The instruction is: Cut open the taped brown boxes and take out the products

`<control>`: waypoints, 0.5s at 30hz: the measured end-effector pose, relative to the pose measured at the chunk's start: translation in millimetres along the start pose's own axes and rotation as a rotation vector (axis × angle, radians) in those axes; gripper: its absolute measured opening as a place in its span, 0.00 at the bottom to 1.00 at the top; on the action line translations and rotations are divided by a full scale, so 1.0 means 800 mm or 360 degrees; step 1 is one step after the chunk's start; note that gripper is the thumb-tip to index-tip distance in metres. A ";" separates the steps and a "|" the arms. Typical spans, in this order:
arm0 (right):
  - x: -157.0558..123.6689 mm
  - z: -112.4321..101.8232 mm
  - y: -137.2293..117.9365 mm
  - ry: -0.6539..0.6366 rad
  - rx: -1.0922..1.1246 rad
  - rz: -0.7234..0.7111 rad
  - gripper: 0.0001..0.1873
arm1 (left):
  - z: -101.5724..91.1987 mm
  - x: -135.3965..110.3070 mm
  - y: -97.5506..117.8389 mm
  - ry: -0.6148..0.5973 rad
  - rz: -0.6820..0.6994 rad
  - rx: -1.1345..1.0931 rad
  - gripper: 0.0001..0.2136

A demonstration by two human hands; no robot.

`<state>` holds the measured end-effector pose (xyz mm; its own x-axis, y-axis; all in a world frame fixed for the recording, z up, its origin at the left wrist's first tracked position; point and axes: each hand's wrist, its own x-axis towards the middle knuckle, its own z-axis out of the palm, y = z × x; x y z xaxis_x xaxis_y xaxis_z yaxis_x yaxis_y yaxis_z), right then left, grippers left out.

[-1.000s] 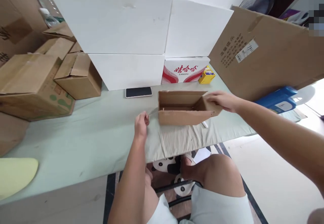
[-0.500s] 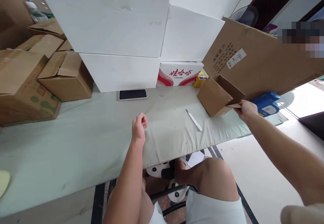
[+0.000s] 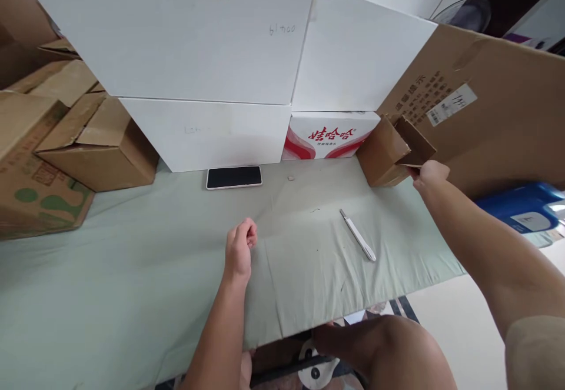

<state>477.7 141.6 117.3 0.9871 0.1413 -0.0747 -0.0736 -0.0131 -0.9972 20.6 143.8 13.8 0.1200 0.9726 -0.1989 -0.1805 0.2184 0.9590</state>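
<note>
At the back right of the cloth-covered table, my right hand [image 3: 430,176] pinches a flap of a small open cardboard box [image 3: 383,150]. The box stands against a large brown cardboard sheet, its opening turned toward my right side. My left hand [image 3: 241,247] rests on the green cloth with its fingers curled into a loose fist, and nothing shows in it. Between the hands lies a white craft knife [image 3: 357,235] with a slim metal tip. Behind my left hand a phone [image 3: 234,177] lies flat, its dark screen up.
White boxes [image 3: 198,134] form a wall along the back, with a red-and-white carton [image 3: 331,135] low beside them. Brown cartons [image 3: 106,143] are stacked at the left. A blue bottle [image 3: 521,206] lies at the right, by the cardboard sheet [image 3: 498,107].
My right hand has pushed the small box back toward the cardboard sheet and the red-and-white carton, covering the yellow packet there. My view has shifted; my left hand stays curled on the cloth.
</note>
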 end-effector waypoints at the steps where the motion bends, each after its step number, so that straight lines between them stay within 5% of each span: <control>1: 0.001 0.014 -0.001 -0.0009 -0.0025 0.0014 0.18 | -0.002 0.002 -0.001 0.0006 0.0001 0.0023 0.18; 8: -0.028 0.068 0.000 -0.0342 -0.0305 0.0075 0.10 | -0.012 0.011 0.001 0.0032 0.0004 -0.0025 0.18; 11: -0.079 0.071 0.022 -0.0521 -0.0425 0.0052 0.07 | -0.016 0.008 0.007 0.0038 0.0012 -0.0111 0.19; 15: -0.190 0.086 0.069 -0.1087 -0.0551 -0.0093 0.03 | -0.025 -0.009 0.014 0.0033 0.0057 -0.0201 0.20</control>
<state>313.9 187.8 73.9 0.6728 0.7301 -0.1192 0.1354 -0.2800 -0.9504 -1.8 140.6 22.3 0.0911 0.9811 -0.1704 -0.3062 0.1904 0.9327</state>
